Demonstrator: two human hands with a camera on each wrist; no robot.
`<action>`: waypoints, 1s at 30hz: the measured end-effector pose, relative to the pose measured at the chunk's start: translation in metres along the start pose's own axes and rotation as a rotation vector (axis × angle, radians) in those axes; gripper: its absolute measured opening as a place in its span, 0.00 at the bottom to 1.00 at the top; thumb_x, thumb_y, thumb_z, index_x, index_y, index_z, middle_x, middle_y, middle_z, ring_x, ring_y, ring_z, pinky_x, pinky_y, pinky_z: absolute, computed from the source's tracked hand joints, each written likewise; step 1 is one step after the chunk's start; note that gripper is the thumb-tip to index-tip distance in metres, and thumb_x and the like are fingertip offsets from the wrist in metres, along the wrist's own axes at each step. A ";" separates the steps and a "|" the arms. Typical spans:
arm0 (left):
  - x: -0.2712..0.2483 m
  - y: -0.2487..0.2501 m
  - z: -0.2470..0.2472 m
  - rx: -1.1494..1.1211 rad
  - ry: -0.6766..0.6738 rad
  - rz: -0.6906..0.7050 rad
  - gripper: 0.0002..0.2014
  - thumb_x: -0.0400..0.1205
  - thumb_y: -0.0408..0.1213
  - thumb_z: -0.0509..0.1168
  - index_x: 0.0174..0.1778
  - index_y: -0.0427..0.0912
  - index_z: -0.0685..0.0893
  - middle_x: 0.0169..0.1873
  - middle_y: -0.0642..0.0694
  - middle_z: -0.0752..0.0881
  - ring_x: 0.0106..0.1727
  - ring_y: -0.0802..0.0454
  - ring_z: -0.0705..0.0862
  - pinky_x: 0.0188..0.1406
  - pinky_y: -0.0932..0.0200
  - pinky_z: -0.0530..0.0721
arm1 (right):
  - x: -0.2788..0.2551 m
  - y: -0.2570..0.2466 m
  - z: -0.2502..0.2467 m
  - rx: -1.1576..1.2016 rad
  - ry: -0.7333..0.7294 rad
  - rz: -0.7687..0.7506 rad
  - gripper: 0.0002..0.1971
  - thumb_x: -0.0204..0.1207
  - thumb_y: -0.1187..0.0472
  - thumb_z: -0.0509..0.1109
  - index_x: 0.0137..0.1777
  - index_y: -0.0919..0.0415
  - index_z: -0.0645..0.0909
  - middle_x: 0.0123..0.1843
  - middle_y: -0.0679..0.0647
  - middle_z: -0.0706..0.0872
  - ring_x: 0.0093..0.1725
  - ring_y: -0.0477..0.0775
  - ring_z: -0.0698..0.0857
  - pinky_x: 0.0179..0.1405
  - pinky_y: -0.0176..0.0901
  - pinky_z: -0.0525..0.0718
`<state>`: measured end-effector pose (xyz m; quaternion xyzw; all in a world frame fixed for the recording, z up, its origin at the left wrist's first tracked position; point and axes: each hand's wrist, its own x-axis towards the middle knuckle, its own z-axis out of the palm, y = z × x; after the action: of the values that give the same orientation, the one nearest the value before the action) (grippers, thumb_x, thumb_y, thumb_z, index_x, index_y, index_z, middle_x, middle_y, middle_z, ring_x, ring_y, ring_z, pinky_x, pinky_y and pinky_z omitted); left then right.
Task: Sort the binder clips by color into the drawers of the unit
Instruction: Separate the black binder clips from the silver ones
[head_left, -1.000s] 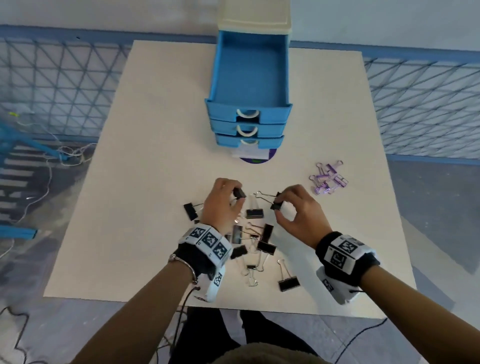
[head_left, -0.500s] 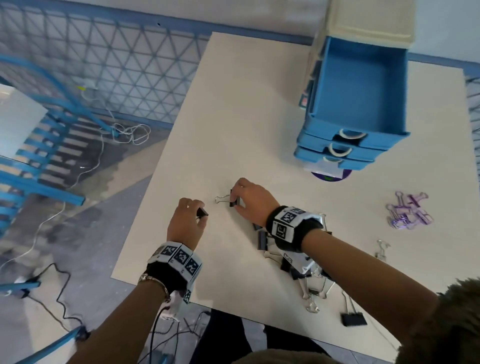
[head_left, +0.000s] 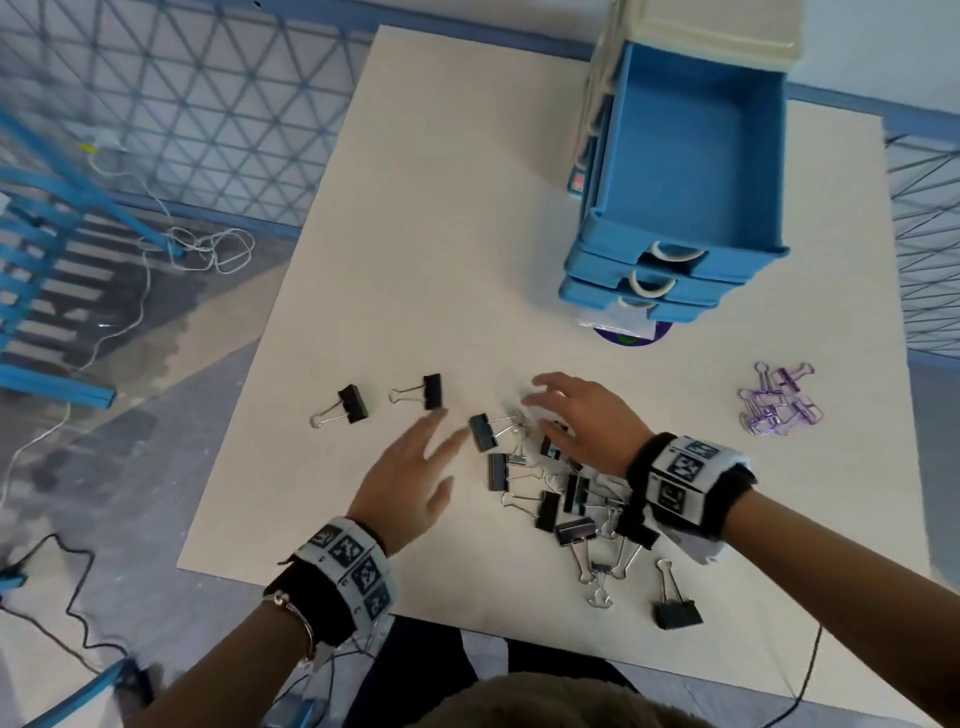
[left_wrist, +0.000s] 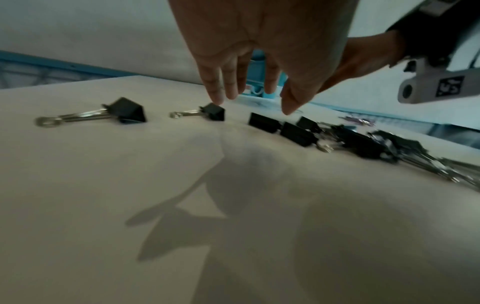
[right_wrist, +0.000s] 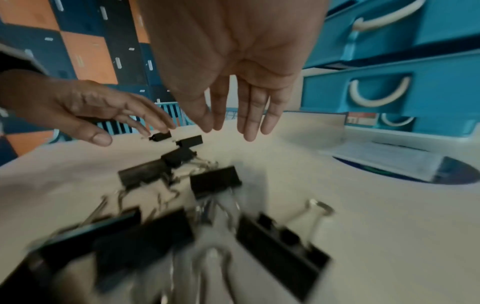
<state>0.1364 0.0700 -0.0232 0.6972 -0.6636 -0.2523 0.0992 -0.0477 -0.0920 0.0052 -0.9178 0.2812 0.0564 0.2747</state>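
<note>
Over the near desk (head_left: 441, 218), your left hand (head_left: 410, 480) and right hand (head_left: 582, 421) hover released above the black binder clips (head_left: 550, 488); next, grasp some for the open top drawer (head_left: 691, 156) far right.

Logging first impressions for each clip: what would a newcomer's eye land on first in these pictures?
Probably the heap of black clips near the table's front edge, with the open left hand and right hand hovering over it, holding nothing. Next, the blue drawer unit at the far right, its top drawer pulled out and empty. A small cluster of purple clips lies apart on the right.
</note>
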 end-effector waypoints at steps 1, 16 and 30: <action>-0.001 0.005 0.005 0.018 -0.048 0.040 0.26 0.75 0.45 0.52 0.71 0.45 0.69 0.73 0.33 0.72 0.71 0.37 0.74 0.63 0.44 0.79 | -0.013 0.007 0.001 -0.036 -0.016 -0.020 0.15 0.68 0.69 0.72 0.56 0.62 0.82 0.61 0.66 0.83 0.49 0.65 0.87 0.47 0.54 0.84; -0.006 0.007 0.026 0.139 -0.192 0.058 0.29 0.73 0.51 0.51 0.72 0.50 0.67 0.78 0.38 0.63 0.76 0.38 0.67 0.70 0.38 0.70 | -0.049 0.021 0.029 -0.332 -0.251 0.063 0.27 0.71 0.45 0.50 0.60 0.59 0.81 0.64 0.62 0.83 0.58 0.58 0.86 0.57 0.58 0.82; -0.078 -0.045 0.010 0.188 -0.093 -0.205 0.27 0.73 0.51 0.51 0.70 0.50 0.68 0.73 0.39 0.73 0.70 0.40 0.76 0.63 0.42 0.76 | 0.053 -0.027 0.038 -0.237 -0.251 -0.075 0.27 0.80 0.48 0.57 0.75 0.60 0.62 0.82 0.59 0.56 0.77 0.56 0.62 0.77 0.53 0.54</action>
<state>0.1716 0.1524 -0.0364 0.7551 -0.6135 -0.2299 -0.0237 0.0130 -0.0788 -0.0277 -0.9393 0.2017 0.1929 0.1994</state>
